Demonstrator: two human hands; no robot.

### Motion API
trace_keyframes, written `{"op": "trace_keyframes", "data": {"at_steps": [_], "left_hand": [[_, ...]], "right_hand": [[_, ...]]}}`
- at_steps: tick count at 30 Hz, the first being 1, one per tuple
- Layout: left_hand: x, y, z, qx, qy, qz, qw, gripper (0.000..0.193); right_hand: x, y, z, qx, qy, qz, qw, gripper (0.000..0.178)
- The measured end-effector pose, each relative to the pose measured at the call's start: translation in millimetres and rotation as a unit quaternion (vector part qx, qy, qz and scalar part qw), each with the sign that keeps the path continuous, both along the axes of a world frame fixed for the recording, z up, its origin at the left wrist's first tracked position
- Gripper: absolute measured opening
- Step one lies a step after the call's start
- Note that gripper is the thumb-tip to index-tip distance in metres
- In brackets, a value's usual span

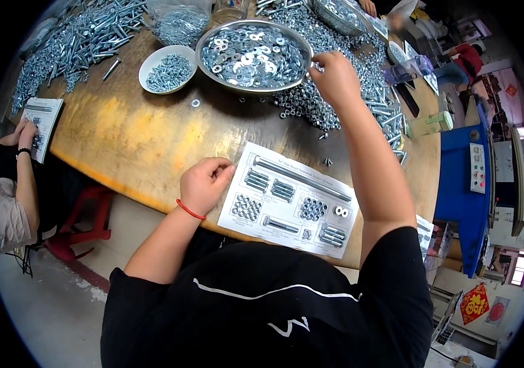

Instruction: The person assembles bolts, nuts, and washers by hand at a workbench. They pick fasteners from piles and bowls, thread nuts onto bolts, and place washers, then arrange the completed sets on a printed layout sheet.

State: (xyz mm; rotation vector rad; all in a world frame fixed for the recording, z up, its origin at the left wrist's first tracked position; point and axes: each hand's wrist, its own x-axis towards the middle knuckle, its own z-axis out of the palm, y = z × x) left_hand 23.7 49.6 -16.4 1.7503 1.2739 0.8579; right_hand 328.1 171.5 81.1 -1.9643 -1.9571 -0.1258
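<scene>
My right hand (337, 78) reaches to the right rim of a round metal bowl (206, 69) heaped with flat washers (246, 58). Its thumb and fingers are closed together at the rim; what they pinch is hidden. By the left edge of a white sheet (225, 216), my left hand (203, 184) rests with curled fingers, thumb against the forefinger. Anything inside that hand is out of sight. On the sheet are groups of bolts, nuts and two washers, among them a long bolt (302, 178); I cannot tell whether all are printed.
A white bowl (143, 75) of small screws and a clear bag (179, 24) stand left of the metal bowl. Loose nuts (302, 105) and bolts (84, 37) lie in piles. One washer (195, 103) lies alone. Another person's hands (24, 133) hold a sheet at left.
</scene>
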Motion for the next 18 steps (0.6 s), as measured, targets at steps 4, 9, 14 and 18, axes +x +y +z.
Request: {"op": "trace_keyframes", "data": {"at_steps": [4, 9, 14, 18], "left_hand": [[-4, 0, 0, -0.003, -0.006, -0.005, 1.000, 0.016], [-7, 3, 5, -0.012, -0.004, -0.024, 1.000, 0.015], [-8, 3, -2, -0.050, -0.092, -0.022, 0.994, 0.018], [-8, 14, 8, -0.272, -0.421, 0.011, 0.865, 0.030]], "right_hand": [[-14, 56, -1, -0.137, -0.062, -0.082, 0.985, 0.028], [-16, 71, -2, -0.201, -0.092, -0.099, 0.970, 0.024], [-11, 52, -6, -0.099, 0.042, -0.096, 0.990, 0.022], [-59, -15, 15, -0.111, 0.330, 0.057, 0.936, 0.017]]}}
